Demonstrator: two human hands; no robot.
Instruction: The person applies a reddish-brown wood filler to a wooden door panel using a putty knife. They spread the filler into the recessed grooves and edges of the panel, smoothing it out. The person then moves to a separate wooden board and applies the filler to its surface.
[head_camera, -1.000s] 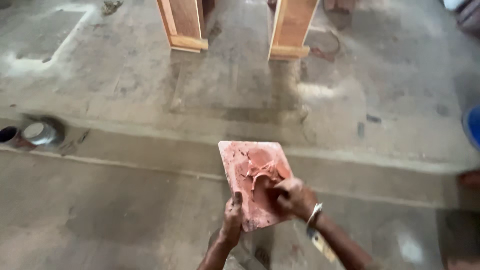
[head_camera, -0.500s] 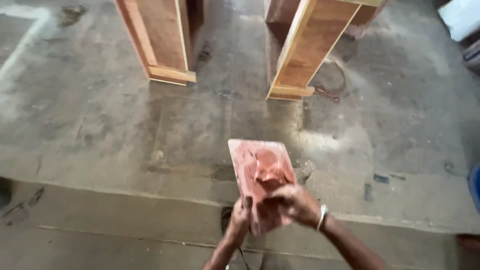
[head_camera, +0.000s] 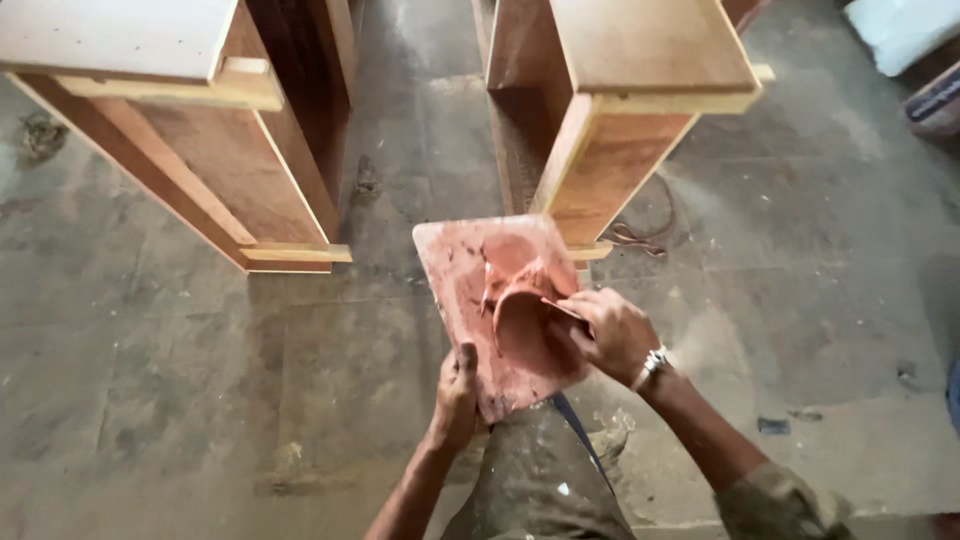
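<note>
A flat board (head_camera: 470, 262) smeared with reddish-brown putty is held out in front of me, tilted slightly. My left hand (head_camera: 456, 392) grips its near left edge from below, thumb on top. My right hand (head_camera: 612, 333) holds a thin putty knife (head_camera: 560, 309) whose blade rests in the mound of putty (head_camera: 515, 300) at the board's middle. A metal bangle sits on my right wrist.
Two wooden cabinet frames stand on the stained concrete floor: one at the upper left (head_camera: 190, 130), one at the upper right (head_camera: 620, 110), right behind the board. A wire coil (head_camera: 650, 225) lies by the right frame. My trouser leg (head_camera: 535, 480) shows below.
The view has moved forward, so the two wooden frames are now much closer and larger. The board stays in my left hand while my right hand works the putty on it.
</note>
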